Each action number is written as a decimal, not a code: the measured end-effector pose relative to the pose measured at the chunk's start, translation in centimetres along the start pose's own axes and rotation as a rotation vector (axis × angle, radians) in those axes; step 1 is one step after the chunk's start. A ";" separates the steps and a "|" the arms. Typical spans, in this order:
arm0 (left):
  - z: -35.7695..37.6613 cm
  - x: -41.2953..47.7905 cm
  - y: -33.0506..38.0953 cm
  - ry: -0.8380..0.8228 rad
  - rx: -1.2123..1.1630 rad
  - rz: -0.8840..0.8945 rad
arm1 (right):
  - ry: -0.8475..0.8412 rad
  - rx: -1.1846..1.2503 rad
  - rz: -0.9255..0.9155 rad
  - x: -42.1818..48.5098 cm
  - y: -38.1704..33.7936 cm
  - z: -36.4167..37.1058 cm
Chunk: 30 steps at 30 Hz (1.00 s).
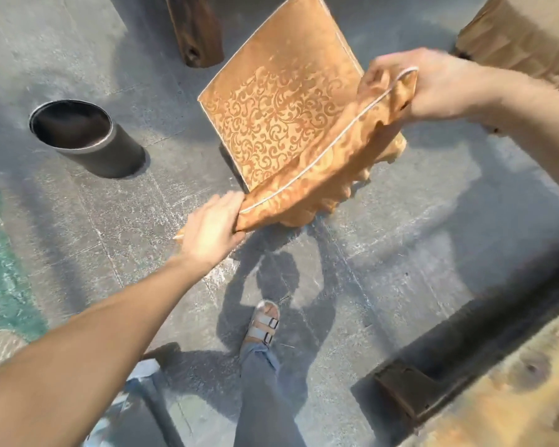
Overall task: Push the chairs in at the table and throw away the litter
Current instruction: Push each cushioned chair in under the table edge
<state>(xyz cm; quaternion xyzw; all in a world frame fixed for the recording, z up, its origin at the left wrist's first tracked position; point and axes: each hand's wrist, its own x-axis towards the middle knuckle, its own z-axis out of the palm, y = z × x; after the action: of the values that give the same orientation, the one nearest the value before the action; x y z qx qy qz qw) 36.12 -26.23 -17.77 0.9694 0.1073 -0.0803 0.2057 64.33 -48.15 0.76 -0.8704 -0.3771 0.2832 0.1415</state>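
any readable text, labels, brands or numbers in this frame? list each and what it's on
None. No legible text in the head view.
Chair held by the left hand and right hand: only a scroll pattern on the gold fabric, no lettering.
Black bin: plain wall, no label showing.
Wooden table: grain and knots only.
Sandal: no brand mark readable; too blurred to tell.

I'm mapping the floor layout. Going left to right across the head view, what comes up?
Dark bin → left hand → chair seat → right hand, the hands gripping the chair back's two corners.
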 end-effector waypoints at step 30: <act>-3.6 21.2 23.2 0.059 0.168 -0.064 | 0.273 -0.734 -0.103 2.5 22.6 -6.6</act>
<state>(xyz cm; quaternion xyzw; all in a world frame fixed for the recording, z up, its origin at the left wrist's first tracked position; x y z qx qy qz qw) 62.50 -41.71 -9.94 0.9813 0.1372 -0.0670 0.1175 82.78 -61.79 -5.32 -0.8727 -0.4743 0.0039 -0.1162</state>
